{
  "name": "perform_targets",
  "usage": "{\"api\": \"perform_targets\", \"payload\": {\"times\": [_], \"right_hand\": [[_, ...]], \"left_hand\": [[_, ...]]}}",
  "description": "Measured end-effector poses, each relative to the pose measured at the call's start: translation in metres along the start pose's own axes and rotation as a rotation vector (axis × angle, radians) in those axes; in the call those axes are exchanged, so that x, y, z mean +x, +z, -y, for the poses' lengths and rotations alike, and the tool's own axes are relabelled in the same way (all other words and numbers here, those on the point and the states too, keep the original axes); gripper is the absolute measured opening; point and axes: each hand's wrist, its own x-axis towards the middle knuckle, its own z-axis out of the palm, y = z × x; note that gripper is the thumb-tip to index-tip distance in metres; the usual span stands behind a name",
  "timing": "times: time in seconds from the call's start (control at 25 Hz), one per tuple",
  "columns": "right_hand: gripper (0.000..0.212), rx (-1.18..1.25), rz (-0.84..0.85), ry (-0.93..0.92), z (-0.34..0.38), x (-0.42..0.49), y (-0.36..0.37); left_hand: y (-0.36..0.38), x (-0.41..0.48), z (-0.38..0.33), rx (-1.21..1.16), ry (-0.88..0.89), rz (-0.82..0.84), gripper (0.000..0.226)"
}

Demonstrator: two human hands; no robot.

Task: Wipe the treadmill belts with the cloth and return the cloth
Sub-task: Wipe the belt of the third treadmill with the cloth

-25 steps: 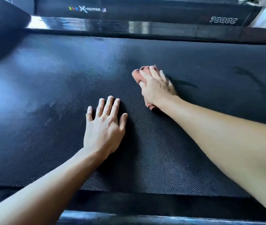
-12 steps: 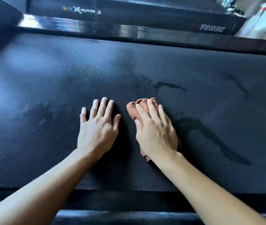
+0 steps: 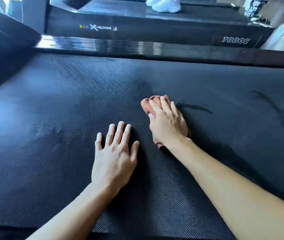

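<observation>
A black textured treadmill belt [image 3: 54, 118] fills most of the view. My right hand [image 3: 168, 123] presses a bunched reddish-brown cloth [image 3: 147, 103] flat onto the belt near its middle; the cloth pokes out past my fingertips and beside my wrist. My left hand [image 3: 114, 156] lies flat on the belt just left of and nearer than the right, fingers spread, holding nothing. Dark wet streaks [image 3: 195, 106] mark the belt to the right of the cloth.
A glossy black side rail [image 3: 137, 46] borders the belt's far edge. Beyond it stands a second treadmill [image 3: 155, 30] marked 7000C, with white shoes [image 3: 165, 4] on its belt. A dark motor cover [image 3: 4, 44] rises at the left. Bags lie at the top right.
My right hand slid the cloth toward me half a second ago and has now pushed it away again. The left hand stayed planted. The view has tilted up, showing more of the far treadmill.
</observation>
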Motion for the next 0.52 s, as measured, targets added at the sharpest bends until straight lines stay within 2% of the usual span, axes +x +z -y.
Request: {"api": "perform_targets", "payload": {"times": [0.16, 0.4, 0.52], "right_hand": [[0.054, 0.006, 0.081, 0.078, 0.01, 0.041, -0.002], [0.054, 0.066, -0.051, -0.037, 0.004, -0.11, -0.026], [0.056, 0.018, -0.044, -0.063, -0.007, -0.128, -0.026]], "left_hand": [[0.003, 0.002, 0.0, 0.001, 0.01, 0.0, 0.068], [-0.001, -0.001, -0.001, -0.061, -0.011, -0.03, 0.066], [-0.002, 0.023, 0.004, -0.106, -0.009, -0.113, 0.055]]}}
